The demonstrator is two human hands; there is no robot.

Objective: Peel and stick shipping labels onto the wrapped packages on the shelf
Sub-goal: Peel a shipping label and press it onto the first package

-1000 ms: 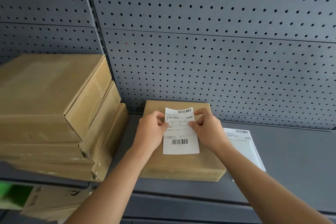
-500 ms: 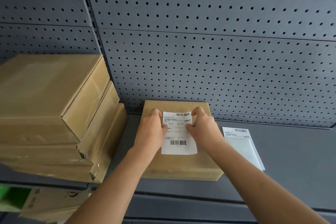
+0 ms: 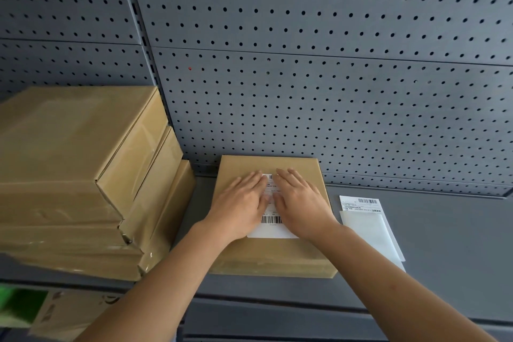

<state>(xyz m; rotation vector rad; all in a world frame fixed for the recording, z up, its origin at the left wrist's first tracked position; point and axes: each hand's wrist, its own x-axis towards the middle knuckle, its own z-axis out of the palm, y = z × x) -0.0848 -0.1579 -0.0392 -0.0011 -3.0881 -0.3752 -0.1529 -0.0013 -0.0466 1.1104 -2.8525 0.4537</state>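
A flat brown wrapped package (image 3: pixel 277 255) lies on the grey shelf (image 3: pixel 444 258), against the pegboard. A white shipping label (image 3: pixel 272 226) with a barcode lies on its top. My left hand (image 3: pixel 240 207) and my right hand (image 3: pixel 301 203) lie flat on the label side by side, fingers straight and pointing away from me, pressing it down. Only the strip between the hands and the label's lower edge show.
A stack of three brown wrapped boxes (image 3: pixel 75 169) stands at the left, its edge close to the package. More labels and a translucent backing sheet (image 3: pixel 369 225) lie on the shelf to the right. Grey pegboard (image 3: pixel 333 91) closes the back. Below the shelf sits a printed carton (image 3: pixel 63 316).
Both hands pinched the label's upper corners and lowered it onto the package. Now the fingers have let go and spread flat over the label.
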